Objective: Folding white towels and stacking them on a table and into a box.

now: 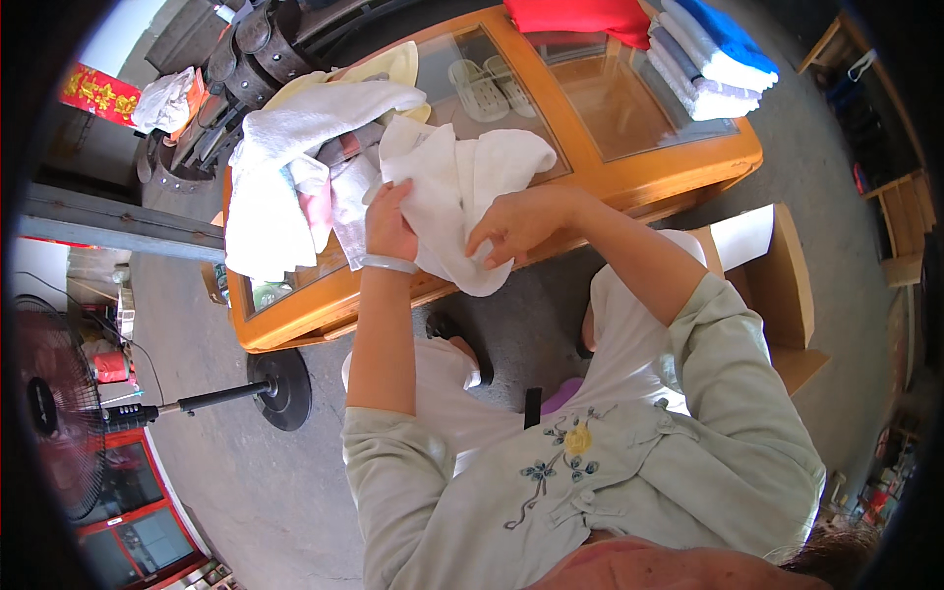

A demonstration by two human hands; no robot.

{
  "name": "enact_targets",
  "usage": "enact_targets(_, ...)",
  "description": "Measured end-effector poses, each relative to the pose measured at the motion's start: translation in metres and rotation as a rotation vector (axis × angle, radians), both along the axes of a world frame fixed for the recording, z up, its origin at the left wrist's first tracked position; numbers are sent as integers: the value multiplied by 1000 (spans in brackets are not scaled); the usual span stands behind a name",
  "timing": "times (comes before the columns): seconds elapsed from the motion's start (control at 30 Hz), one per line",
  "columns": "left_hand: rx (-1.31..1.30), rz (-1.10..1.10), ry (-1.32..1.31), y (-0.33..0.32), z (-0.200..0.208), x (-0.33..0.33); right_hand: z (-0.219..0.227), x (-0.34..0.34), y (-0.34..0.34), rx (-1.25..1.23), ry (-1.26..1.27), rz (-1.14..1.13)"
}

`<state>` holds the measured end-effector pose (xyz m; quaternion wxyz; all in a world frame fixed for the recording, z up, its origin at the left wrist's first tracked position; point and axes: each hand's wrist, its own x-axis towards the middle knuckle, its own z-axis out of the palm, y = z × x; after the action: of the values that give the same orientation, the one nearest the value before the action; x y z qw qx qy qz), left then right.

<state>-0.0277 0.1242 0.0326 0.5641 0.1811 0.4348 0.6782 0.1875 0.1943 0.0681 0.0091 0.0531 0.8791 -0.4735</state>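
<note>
A white towel point(447, 192), loosely bunched, is held between my two hands over the near edge of a glass-topped wooden table point(582, 133). My left hand point(391, 226), with a pale bangle at the wrist, grips the towel's left side. My right hand point(523, 224) is closed on its lower right part, the fingertips pinching the cloth. The towel's lower end hangs past the table edge. Just left of it, a loose heap of white and coloured towels point(280, 147) lies on the table.
Folded towels point(703, 64) are stacked at the table's far right, beside a red cloth point(575, 15). Pale slippers point(479, 90) show at the glass. A cardboard box point(787, 285) stands to my right. On the left are a floor fan point(59, 403) and a metal beam point(118, 218).
</note>
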Motion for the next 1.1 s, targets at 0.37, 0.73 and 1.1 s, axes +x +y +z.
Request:
enact_targets(0.37, -3, 50, -221, 6, 1, 17, -62, -9, 90, 183, 34, -868)
enact_targets(0.73, 96, 158, 193, 5, -10, 1, -72, -28, 90, 239, 10, -890)
enact_targets(1.1, 47, 175, 201, -1, 9, 15, -73, -31, 72, 285, 23, -876)
